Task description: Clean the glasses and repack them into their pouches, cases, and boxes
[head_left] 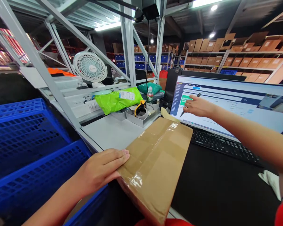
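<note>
A flat brown cardboard box [159,153], sealed with clear tape, lies slantwise in front of me. At its left edge, my left hand [100,169] grips it with the fingers over the top; the thumb is mostly hidden. My right hand [199,106] is raised before the lit monitor [217,108], closed round a slim black pen [182,113] whose tip points down to the left. Whether the hand touches the screen I cannot tell. Below the monitor, a black keyboard [217,146] sits partly beneath my right forearm.
Blue plastic crates [37,169] stand at the left. Behind the box are a grey tray [145,121] with a tape dispenser [141,110], a bright green parcel [119,99], a bottle [150,92] and a white fan [90,67]. A white cloth [271,182] lies at the right.
</note>
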A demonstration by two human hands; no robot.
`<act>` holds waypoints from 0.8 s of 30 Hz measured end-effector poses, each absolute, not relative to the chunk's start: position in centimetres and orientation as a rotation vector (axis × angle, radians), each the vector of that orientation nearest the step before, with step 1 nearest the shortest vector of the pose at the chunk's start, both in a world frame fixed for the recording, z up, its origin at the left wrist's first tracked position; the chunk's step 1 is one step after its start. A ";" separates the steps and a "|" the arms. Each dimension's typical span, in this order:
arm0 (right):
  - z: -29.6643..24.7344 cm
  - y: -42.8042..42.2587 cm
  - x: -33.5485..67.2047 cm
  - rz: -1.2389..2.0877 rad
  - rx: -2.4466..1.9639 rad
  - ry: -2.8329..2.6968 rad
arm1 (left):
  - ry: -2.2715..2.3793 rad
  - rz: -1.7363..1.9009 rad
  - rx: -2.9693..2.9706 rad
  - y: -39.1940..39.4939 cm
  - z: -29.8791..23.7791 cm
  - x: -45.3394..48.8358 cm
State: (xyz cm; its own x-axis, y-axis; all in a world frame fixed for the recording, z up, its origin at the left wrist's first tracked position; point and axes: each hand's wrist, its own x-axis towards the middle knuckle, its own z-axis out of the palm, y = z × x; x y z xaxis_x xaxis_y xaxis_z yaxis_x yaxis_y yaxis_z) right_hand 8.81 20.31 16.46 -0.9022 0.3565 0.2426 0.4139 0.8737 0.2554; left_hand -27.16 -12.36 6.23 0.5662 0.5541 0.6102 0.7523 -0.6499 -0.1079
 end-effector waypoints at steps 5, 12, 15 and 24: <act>11.9 17.2 7.4 0.227 -1.127 -2.317 | -1.183 -0.716 -2.538 -12.9 8.2 -26.4; 8.1 13.4 6.7 1.275 -0.889 -2.116 | -1.452 -0.478 -2.445 -13.0 9.2 -23.8; 7.9 13.2 7.5 1.420 -0.780 -2.026 | -1.317 -0.434 -2.298 -12.7 8.4 -22.6; 8.3 12.4 7.5 1.322 -0.880 -1.935 | -1.232 -0.390 -2.116 -13.1 8.4 -21.4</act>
